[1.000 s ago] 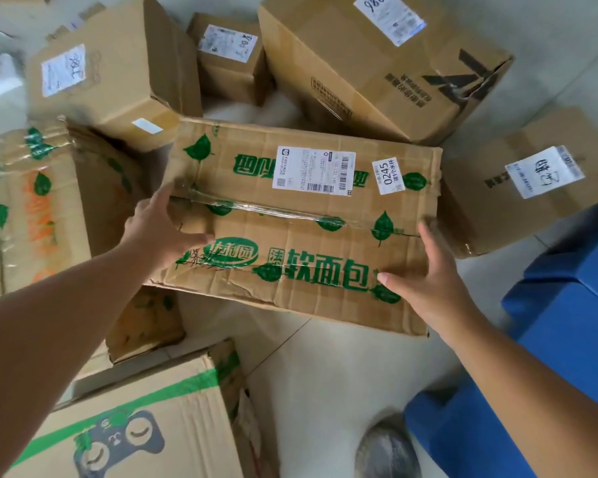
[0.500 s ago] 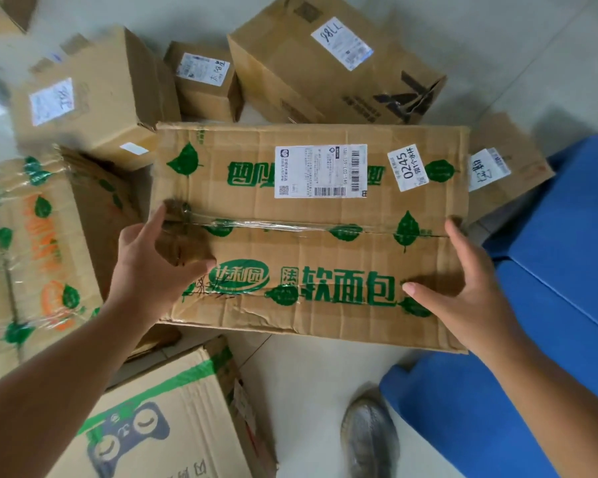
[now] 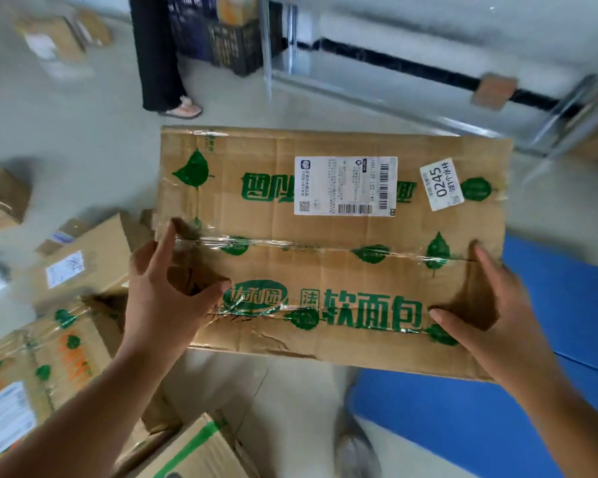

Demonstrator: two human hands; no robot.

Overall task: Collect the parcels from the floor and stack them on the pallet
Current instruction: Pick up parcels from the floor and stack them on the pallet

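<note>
Head view: the big cardboard parcel with green leaf prints and green lettering is up off the floor, held flat between both hands with its top face to the camera. The left hand grips the left end, thumb lying across the top near the green oval logo, index finger stretched up along the taped seam, the other fingers out of sight round the edge. The right hand clamps the right end, thumb pressed on the top beside the last green character, fingers spread up the side. A white shipping label sits on the far half of the top, and a smaller sticker reading 0245 is just beside it to the right.

Below the parcel's right corner lies the blue pallet. On the floor to the left, more cardboard boxes lie crowded together, some with labels, one with green and orange print. A shoe shows at the bottom edge. Farther off, another person's dark trouser leg and sandal stand on the floor, next to a black crate and a blurred metal frame.
</note>
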